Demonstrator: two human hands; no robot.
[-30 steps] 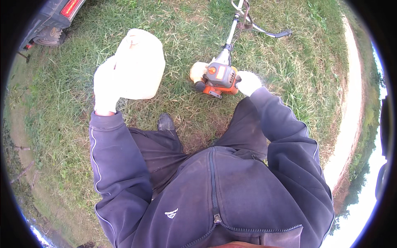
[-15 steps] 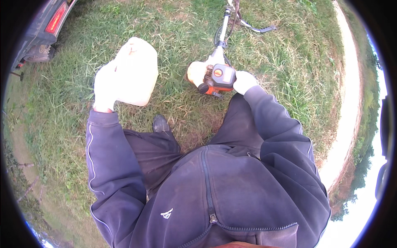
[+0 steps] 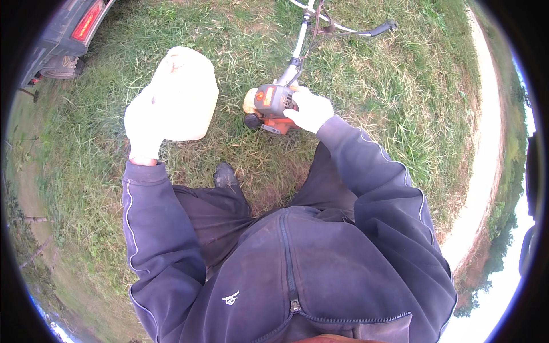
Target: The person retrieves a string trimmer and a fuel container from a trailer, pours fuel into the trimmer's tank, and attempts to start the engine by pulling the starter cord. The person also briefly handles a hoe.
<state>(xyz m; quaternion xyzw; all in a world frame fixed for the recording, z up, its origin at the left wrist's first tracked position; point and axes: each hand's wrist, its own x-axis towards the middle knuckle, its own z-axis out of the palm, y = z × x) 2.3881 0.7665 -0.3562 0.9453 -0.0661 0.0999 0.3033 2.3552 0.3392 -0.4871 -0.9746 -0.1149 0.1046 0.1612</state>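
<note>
My left hand (image 3: 141, 124), in a white glove, is closed on the side of a pale, translucent plastic jug (image 3: 191, 94). The grip of the jug is overexposed, so its handle barely shows. In a white glove too, my right hand (image 3: 313, 110) grips the right side of the motor end of a brush cutter (image 3: 273, 103). Its motor has a grey and orange housing with a cream-coloured tank on the left. From there the cutter's shaft (image 3: 300, 43) runs away from me over the grass, a curved handlebar (image 3: 372, 31) branching off to the right.
Grass (image 3: 240, 34) surrounds me. At the far left stands the rear corner of a dark vehicle (image 3: 57, 48) with a red tail light (image 3: 87, 22). A pale track (image 3: 483, 126) curves along the right. My shoe (image 3: 225, 175) is below the jug.
My right hand has shifted left and slightly up, from the motor's edge further onto its side. The motor has tilted and moved left, while the handlebar swung right. The jug stays in my left hand.
</note>
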